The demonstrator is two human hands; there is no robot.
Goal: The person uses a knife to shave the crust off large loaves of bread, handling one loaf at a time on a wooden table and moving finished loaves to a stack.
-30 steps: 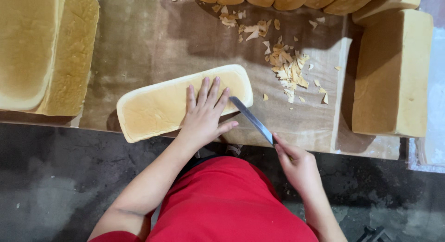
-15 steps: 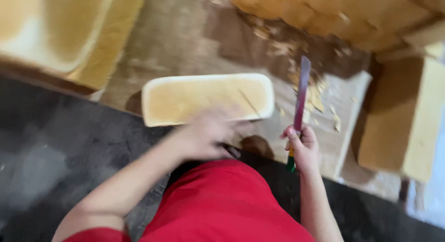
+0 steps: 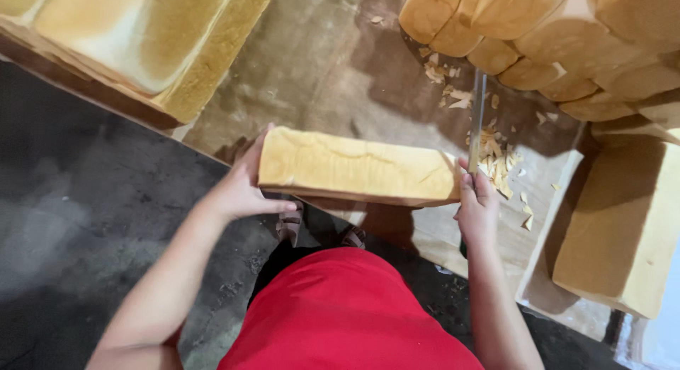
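Gripping the handle of a long knife (image 3: 477, 122), my right hand (image 3: 477, 208) is wrapped tight around it at the right end of the long loaf (image 3: 358, 168), blade laid against that end face. My left hand (image 3: 244, 189) presses its palm and thumb against the loaf's left end, fingers together, steadying it. The loaf lies along the near edge of the worktable (image 3: 319, 65). I judge the trimming partly done: crust shavings (image 3: 496, 164) lie just beyond the blade. Untrimmed-looking loaves (image 3: 538, 37) are stacked at the far right corner, bigger blocks (image 3: 142, 37) at the far left.
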